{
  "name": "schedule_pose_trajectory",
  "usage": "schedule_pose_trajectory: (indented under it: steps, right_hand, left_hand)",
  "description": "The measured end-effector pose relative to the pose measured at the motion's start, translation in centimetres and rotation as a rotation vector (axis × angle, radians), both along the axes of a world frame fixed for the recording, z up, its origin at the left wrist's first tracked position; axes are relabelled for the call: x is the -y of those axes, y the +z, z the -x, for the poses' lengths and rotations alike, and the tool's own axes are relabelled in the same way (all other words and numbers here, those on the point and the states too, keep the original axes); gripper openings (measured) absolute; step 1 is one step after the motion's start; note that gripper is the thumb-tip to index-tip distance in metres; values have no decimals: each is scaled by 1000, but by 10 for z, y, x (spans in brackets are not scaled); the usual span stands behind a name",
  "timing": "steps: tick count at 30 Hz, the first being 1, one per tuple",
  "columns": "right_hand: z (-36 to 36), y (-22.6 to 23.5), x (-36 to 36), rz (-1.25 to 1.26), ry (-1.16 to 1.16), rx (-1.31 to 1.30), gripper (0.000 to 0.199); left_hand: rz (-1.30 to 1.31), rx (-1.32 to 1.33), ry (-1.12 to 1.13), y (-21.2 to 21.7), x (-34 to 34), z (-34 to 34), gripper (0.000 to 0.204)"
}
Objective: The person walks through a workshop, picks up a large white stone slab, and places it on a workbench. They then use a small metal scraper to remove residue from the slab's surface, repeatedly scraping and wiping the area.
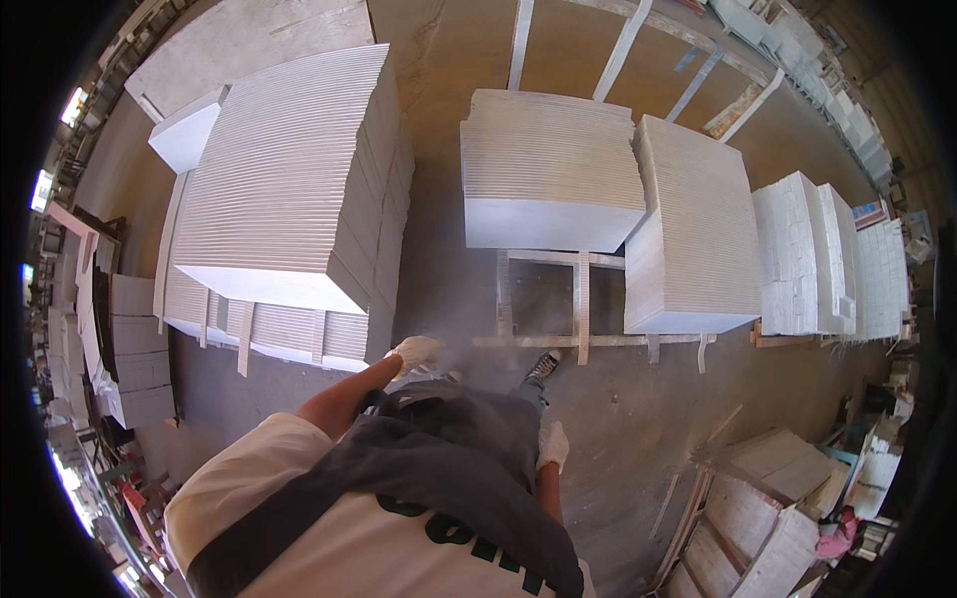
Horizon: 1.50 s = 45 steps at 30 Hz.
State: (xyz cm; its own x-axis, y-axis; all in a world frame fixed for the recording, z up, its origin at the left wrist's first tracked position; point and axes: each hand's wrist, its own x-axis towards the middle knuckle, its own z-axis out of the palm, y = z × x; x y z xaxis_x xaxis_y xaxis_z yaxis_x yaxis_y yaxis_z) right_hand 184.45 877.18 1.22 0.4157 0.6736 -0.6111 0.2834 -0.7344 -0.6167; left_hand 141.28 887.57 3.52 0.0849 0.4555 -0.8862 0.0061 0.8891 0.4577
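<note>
My left hand (417,354), in a white glove, is in front of my body near the lower right corner of a big stack of thin pale slabs (284,164). Its fingers are loosely apart, and I see nothing in them. Down at my right side hangs my right hand (553,447), gloved in white as well, with loose fingers and nothing visible in it. Ahead to the right stand another slab stack (553,169) and, next to it, a taller-looking stack (695,229). Both rest on a pale slatted frame (581,304).
Further right are more white stacks (807,254). At the far side lies an open slatted frame (618,50). A wooden crate (743,528) stands at the lower right. Between the stacks runs a strip of dusty concrete floor (439,214). My shoe (544,367) is beside the frame.
</note>
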Motion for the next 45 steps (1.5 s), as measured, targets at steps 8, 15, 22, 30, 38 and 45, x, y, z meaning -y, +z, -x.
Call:
schedule_pose_trajectory:
  steps: [8,15,22,30,38,45]
  right_hand:
    - [-88,21,-228,178,206,-31,55]
    - [-142,-8,-430,13,304,-44,60]
    - [-135,-55,-588,-159,499,80,72]
    - [-126,-136,-720,-275,540,171,81]
    - [-126,-209,-775,-309,265,-56,73]
    - [-100,-214,-763,-437,-33,13,56]
  left_hand:
    - [-404,-362,-4,-36,18,-66,37]
    - [-238,-455,-73,-1,-90,-167,41]
    - [-116,-420,187,-55,-221,-147,44]
    - [-213,-814,261,-115,-364,-57,86]
    - [-267,-768,646,-167,-435,-28,71]
    - [-152,-828,829,-185,-443,-39,65]
